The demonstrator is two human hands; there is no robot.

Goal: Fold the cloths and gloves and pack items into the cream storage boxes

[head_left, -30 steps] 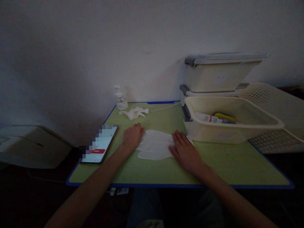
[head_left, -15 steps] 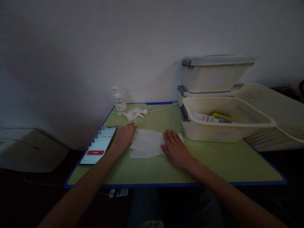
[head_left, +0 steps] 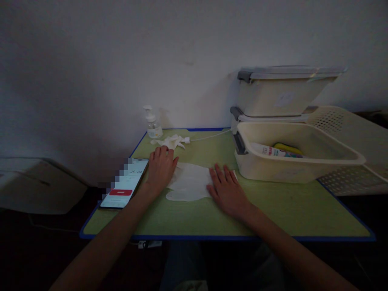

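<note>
A white disposable glove [head_left: 191,182] lies flat on the green table, its thumb toward the near left. My right hand [head_left: 227,192] rests palm down on the glove's right end, fingers stretched and apart. Over the left end is my left hand [head_left: 160,167], back up, with its fingers extended and the thumb out to the side. It covers that end of the glove, so the fingertips of the glove are hidden. A crumpled white glove-like piece [head_left: 172,141] sits just beyond my left hand.
A phone [head_left: 125,184] lies left of my left hand. Behind stands a pump bottle [head_left: 154,125]. On the right are an open cream bin [head_left: 291,171] holding a tube and something yellow, stacked lidded boxes [head_left: 273,95] and a perforated basket [head_left: 360,133]. The table edge [head_left: 224,237] is blue.
My left hand has opened from a bunched grip at the glove's left end and turned flatter, its fingers stretching forward. My right hand stays on the glove. The view has shifted slightly.
</note>
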